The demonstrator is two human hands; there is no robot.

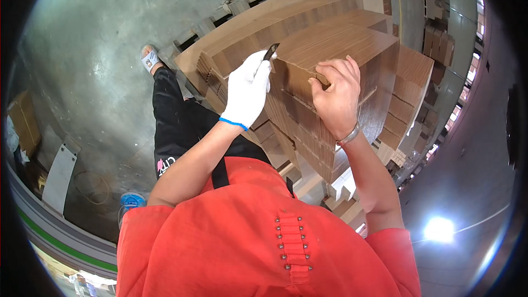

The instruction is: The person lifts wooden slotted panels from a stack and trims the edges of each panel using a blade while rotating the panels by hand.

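My left hand, in a white glove with a blue cuff, is closed around a short dark tool. Only its black end sticks out past the fingers, so its kind is unclear. It hovers by the near left corner of a stack of brown wood-grain panels. My bare right hand has curled fingers over the near edge of the top panel, thumb at the edge. A bracelet circles that wrist. More panels sit stacked below, their edges facing me.
Longer panels lie stacked beyond, on a wooden pallet. Other brown stacks stand far to the right. A grey board leans at the left, near a machine edge with a green stripe. My sandalled foot is on grey floor.
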